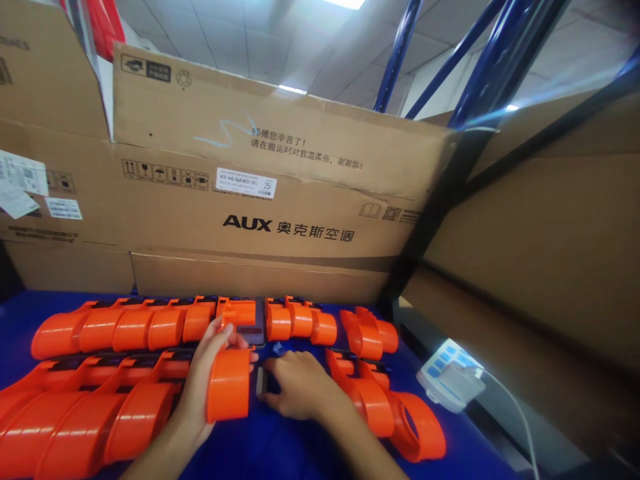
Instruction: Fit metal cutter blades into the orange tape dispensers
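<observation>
My left hand is closed around an orange plastic ring-shaped piece, its broad curved band facing me. The upper end of this piece is orange too, with a flat frame-like section. Just right of it, my right hand is low over the blue surface. Its thumb and fingers are curled about a small grey-edged dark block, most of which the fingers hide. A small blue part lies by the knuckles. Behind my hands lies a flat dark rectangular object, partly covered.
Similar orange pieces stand in rows at the back left, front left, back middle and right. A white power strip with a plugged-in adapter and cable sits at the right. Cardboard walls the back; a dark rack post rises there.
</observation>
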`<action>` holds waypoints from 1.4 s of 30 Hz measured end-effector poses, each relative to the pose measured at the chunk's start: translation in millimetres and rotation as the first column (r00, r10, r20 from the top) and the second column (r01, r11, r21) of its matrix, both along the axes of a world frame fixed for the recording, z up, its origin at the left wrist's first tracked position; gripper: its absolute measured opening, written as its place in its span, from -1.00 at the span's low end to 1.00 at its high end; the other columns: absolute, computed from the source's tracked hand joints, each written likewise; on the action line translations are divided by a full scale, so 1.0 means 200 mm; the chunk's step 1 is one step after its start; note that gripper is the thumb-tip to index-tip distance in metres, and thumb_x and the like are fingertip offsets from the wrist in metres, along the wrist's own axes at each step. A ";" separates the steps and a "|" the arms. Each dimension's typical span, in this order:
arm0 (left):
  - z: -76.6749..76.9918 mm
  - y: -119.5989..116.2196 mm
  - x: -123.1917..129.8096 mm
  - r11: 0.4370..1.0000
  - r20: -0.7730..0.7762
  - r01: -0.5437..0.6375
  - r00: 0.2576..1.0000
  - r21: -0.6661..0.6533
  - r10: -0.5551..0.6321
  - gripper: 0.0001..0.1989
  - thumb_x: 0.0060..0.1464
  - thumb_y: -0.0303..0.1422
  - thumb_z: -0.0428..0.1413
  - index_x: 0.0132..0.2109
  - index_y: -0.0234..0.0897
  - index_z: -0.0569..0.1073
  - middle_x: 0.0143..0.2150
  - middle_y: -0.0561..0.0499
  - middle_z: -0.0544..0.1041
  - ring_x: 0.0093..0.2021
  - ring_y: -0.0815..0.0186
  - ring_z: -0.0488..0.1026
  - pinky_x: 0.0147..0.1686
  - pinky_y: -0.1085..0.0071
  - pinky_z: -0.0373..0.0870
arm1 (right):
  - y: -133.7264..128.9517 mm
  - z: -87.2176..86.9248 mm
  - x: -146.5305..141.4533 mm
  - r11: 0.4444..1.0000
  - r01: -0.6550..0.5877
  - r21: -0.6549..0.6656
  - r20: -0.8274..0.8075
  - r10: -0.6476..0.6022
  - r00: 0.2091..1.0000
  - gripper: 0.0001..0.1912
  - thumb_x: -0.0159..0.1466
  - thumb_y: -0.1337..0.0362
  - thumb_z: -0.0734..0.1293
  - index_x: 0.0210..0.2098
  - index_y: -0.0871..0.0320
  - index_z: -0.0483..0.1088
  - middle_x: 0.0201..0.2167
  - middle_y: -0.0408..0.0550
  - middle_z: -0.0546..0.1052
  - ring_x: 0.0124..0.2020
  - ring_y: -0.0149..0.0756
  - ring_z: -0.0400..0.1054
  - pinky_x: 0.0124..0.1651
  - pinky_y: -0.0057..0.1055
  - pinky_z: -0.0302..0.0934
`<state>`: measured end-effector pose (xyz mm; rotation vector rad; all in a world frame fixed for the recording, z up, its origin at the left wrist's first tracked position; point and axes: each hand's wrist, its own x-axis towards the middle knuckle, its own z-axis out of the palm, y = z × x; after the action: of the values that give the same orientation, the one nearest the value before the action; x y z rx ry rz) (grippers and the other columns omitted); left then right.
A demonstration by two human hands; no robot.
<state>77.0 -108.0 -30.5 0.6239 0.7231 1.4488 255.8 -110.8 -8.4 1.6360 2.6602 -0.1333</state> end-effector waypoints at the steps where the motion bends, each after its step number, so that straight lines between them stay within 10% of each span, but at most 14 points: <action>1: 0.00 0.00 0.00 1.000 -0.007 0.000 1.000 0.002 0.000 -0.65 0.02 -0.16 0.36 -0.18 -0.22 0.42 -0.38 0.09 0.60 -0.37 0.17 0.66 -0.37 0.37 0.56 | 0.00 0.00 0.00 1.000 -0.002 0.001 -0.010 0.002 1.000 -0.69 0.24 0.08 0.39 -0.14 0.13 0.56 -0.22 0.11 0.65 -0.16 0.08 0.56 -0.20 -0.24 0.29; 8: 0.02 -0.01 0.02 1.000 -0.036 -0.004 0.999 0.025 0.005 -0.64 0.05 -0.19 0.34 -0.11 -0.19 0.39 -0.41 0.13 0.60 -0.50 0.30 0.57 -0.42 0.42 0.52 | -0.01 -0.03 0.01 0.999 -0.022 0.025 -0.136 0.025 0.990 -0.52 0.19 0.16 0.43 0.08 0.15 0.40 -0.14 0.10 0.62 -0.13 0.03 0.51 -0.22 -0.30 0.23; 13: -0.03 0.02 0.02 0.999 -0.099 0.000 0.995 0.041 0.004 -0.64 0.09 -0.16 0.31 -0.08 -0.18 0.40 -0.40 0.12 0.59 -0.49 0.30 0.57 -0.42 0.43 0.51 | 0.00 -0.04 0.03 0.996 -0.089 0.024 -0.314 0.092 0.945 -0.88 0.25 0.36 0.35 -0.20 0.08 0.44 -0.28 -0.11 0.60 -0.29 -0.27 0.47 -0.32 -0.46 0.16; 22: -0.06 0.03 0.02 0.999 -0.138 -0.004 0.990 0.046 0.010 -0.42 0.09 -0.12 0.31 0.17 -0.19 0.35 -0.40 0.08 0.60 -0.39 0.16 0.65 -0.32 0.33 0.54 | 0.10 -0.14 0.02 0.989 0.126 -0.072 -0.976 -0.096 0.194 -0.72 0.31 0.04 0.41 -0.18 0.13 0.48 -0.56 -0.20 0.45 -0.58 -0.37 0.29 -0.55 -0.50 0.12; 31: -0.05 0.03 0.02 0.998 -0.141 0.054 0.989 0.027 -0.050 -0.47 0.08 -0.10 0.31 0.12 -0.15 0.36 -0.42 0.11 0.61 -0.41 0.14 0.68 -0.43 0.38 0.54 | 0.09 -0.09 0.00 0.995 0.085 -0.056 -0.996 -0.050 -0.075 -0.60 0.25 0.02 0.48 -0.02 0.08 0.47 -0.35 -0.07 0.61 -0.42 -0.27 0.47 -0.43 -0.39 0.41; 42: -0.03 0.05 0.02 0.988 -0.145 0.148 0.978 -0.039 -0.152 -0.40 -0.11 -0.07 0.40 0.00 -0.15 0.34 -0.49 0.15 0.58 -0.60 0.08 0.64 -0.66 0.36 0.50 | 0.10 -0.10 0.02 0.978 0.203 -0.047 -0.999 -0.046 -0.009 -0.60 0.23 -0.03 0.48 -0.09 0.11 0.54 -0.38 -0.07 0.59 -0.48 -0.30 0.39 -0.49 -0.43 0.26</action>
<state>81.8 -97.2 -35.5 0.7540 0.7925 1.2609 260.3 -90.3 -27.9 2.3843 3.2258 -2.0336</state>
